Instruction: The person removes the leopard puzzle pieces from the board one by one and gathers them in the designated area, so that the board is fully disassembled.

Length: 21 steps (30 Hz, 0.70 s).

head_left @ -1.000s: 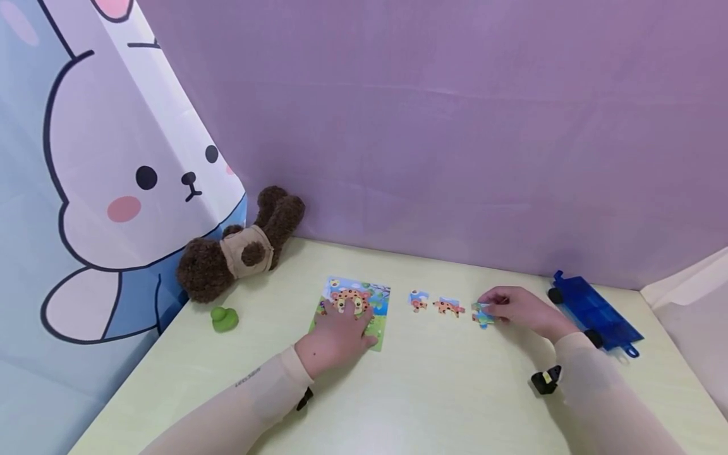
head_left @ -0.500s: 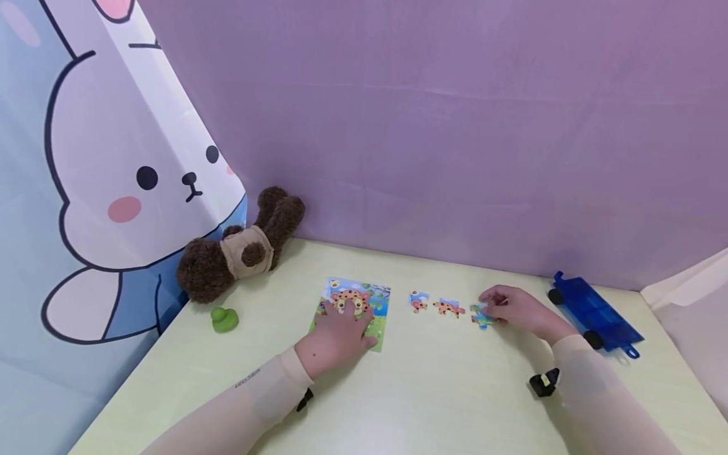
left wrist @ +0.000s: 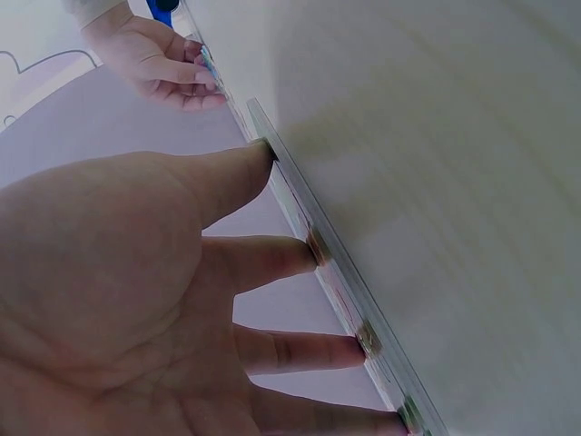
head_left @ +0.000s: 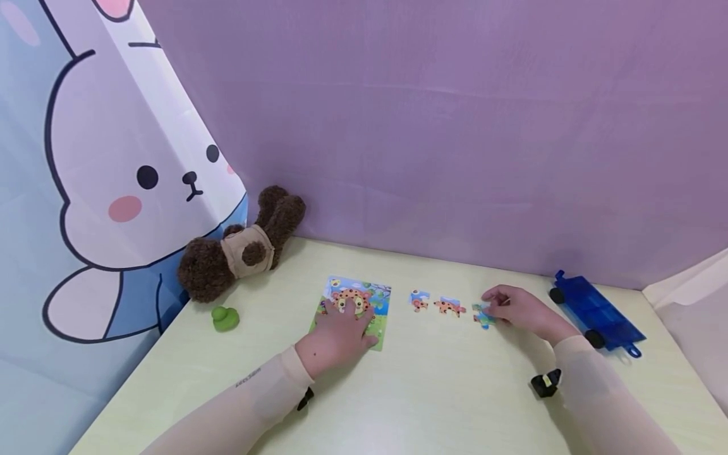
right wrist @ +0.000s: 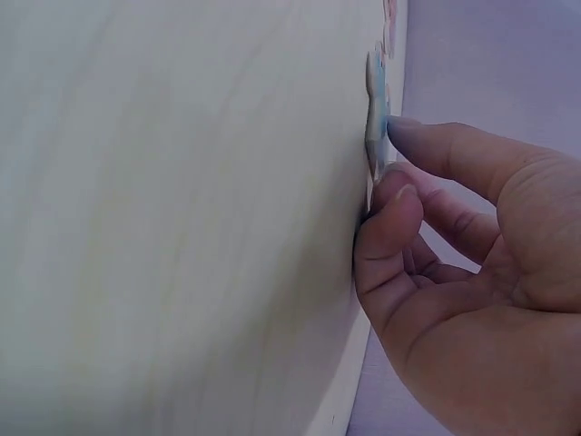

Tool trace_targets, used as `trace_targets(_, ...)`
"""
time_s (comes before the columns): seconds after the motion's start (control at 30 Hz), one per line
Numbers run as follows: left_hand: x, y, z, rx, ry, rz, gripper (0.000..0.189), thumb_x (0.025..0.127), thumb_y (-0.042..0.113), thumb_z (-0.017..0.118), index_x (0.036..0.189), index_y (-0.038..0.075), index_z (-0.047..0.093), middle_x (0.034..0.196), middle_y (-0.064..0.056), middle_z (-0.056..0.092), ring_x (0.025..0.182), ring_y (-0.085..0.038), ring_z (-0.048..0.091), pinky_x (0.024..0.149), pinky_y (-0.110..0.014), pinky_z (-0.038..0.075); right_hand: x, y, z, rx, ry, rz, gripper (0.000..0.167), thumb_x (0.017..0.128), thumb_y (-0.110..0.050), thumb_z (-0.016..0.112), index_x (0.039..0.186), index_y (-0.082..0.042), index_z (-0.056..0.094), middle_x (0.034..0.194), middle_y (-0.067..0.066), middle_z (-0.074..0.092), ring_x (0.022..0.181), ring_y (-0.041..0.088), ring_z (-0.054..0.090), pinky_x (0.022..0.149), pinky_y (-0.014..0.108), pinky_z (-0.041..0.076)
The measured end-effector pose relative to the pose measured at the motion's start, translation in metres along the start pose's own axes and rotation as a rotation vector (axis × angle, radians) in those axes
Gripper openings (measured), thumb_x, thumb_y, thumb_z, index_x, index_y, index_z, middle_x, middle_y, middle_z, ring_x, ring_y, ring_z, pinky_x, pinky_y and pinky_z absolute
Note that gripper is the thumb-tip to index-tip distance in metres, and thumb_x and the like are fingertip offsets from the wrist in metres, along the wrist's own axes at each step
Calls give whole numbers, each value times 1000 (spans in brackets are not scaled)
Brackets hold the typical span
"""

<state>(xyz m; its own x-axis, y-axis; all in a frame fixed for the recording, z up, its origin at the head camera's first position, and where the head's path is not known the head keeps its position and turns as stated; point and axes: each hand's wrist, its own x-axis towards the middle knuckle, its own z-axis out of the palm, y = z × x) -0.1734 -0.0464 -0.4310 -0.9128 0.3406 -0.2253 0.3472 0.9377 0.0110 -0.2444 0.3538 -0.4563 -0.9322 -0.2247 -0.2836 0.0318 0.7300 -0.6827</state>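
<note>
My left hand point(head_left: 337, 335) rests with spread fingers on a leopard picture puzzle board point(head_left: 382, 316), hiding its lower middle. In the left wrist view its fingertips point(left wrist: 300, 255) touch the board's face point(left wrist: 295, 213), and the board lies flat on the table. Over to the right, my right hand point(head_left: 520, 309) pinches the edge of a blue-green puzzle piece point(head_left: 483, 317) at the table. The right wrist view shows that piece point(right wrist: 378, 113) edge-on, one fingertip on its face and other fingers curled near its end. Two more puzzle pieces, a left one point(head_left: 419, 301) and an orange spotted one point(head_left: 450, 307), lie between the hands.
A blue toy trailer point(head_left: 597, 313) with black wheels stands beyond my right wrist. To the left lie a green rubber duck point(head_left: 225, 318) and a brown plush toy point(head_left: 241, 253). A purple cloth point(head_left: 432, 139) backs the pale table point(head_left: 421, 404).
My right hand and the blue-green puzzle piece shift by only a very small amount. The left hand stays on the puzzle board.
</note>
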Motion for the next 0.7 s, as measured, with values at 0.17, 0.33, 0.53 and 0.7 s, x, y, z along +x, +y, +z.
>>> trace_targets(0.17, 0, 0, -1, -2, 0, 3, 69, 108, 62, 49, 166, 26, 42, 167, -24, 43, 142, -69, 44, 104, -74, 54, 1, 1, 1, -2, 8, 10, 38, 105, -20, 68, 137, 0, 62, 103, 8, 60, 81, 21, 58, 68, 31, 52)
trace_targets(0.33, -2, -1, -2, -15, -4, 0, 69, 108, 62, 49, 166, 25, 41, 168, -25, 41, 143, -70, 43, 106, -74, 52, 0, -7, 0, -4, 6, 12, 36, 110, -27, 60, 136, -3, 63, 105, 10, 62, 83, 22, 59, 71, 33, 53)
trace_targets(0.53, -4, 0, -4, -21, 3, -11, 69, 108, 60, 51, 166, 24, 42, 167, -26, 43, 143, -69, 43, 106, -75, 52, 0, -31, -1, 18, 37, -32, 40, 112, -34, 56, 139, -4, 62, 101, 12, 62, 78, 23, 59, 68, 35, 53)
trace_targets(0.7, -2, -1, -3, -22, -7, 0, 69, 108, 61, 51, 166, 25, 42, 169, -26, 41, 145, -69, 42, 108, -74, 51, 5, -54, 7, 13, 67, -94, 45, 111, -40, 58, 139, -5, 63, 104, 15, 66, 84, 26, 63, 74, 39, 57)
